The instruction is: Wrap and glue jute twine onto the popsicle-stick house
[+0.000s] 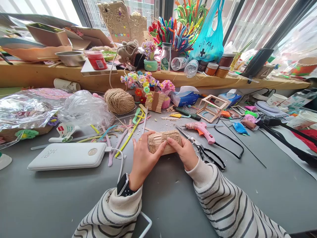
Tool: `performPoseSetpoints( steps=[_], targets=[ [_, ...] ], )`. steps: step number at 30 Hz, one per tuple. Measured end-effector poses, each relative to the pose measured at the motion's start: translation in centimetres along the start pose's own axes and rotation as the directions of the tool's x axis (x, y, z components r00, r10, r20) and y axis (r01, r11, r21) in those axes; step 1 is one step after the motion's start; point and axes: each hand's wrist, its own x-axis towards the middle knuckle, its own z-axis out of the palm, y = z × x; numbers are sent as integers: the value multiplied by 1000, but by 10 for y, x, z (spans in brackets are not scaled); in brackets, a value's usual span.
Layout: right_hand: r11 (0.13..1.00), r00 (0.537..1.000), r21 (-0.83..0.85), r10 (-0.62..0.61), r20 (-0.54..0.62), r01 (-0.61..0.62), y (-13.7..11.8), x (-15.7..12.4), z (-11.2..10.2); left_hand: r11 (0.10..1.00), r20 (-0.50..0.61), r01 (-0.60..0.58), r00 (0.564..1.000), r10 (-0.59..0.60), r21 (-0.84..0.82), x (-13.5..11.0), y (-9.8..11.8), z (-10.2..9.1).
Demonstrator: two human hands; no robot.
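Between my two hands is a small box of wooden craft sticks wound with twine (170,135); bare sticks show in a gap left of its middle. My left hand (146,152) grips its left end, thumb on the near face. My right hand (184,150) closes round the right end, with the thumb tip pressed on the twine. Fingers behind the box are partly hidden. Just right of my right hand lie black-handled scissors (210,155) and a pink hot glue gun (201,129). A ball of twine (119,101) sits farther back on the left.
A white power bank (66,157) with a cable lies left on the grey table (170,205). Pipe cleaners (132,134) are strewn behind it. A wooden stick frame (212,107) stands back right. A crowded ledge (96,78) runs along the windows.
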Motion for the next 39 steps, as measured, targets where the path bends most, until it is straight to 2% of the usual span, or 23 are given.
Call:
performPoseSetpoints(
  steps=[16, 28, 39],
  targets=[
    [1000, 1000, 14, -19, 10, 19, 0, 0, 1, 999, -46, -19, 999, 21, 43, 0, 1, 1],
    [999, 1000, 40, 5, 0, -5, 0, -1, 1, 1000, 13, -20, 1000, 20, 16, 0, 0, 0],
    [998, 1000, 58, 5, 10, -6, 1, 0, 1, 1000, 14, -15, 1000, 15, -20, 0, 0, -1]
  ],
)
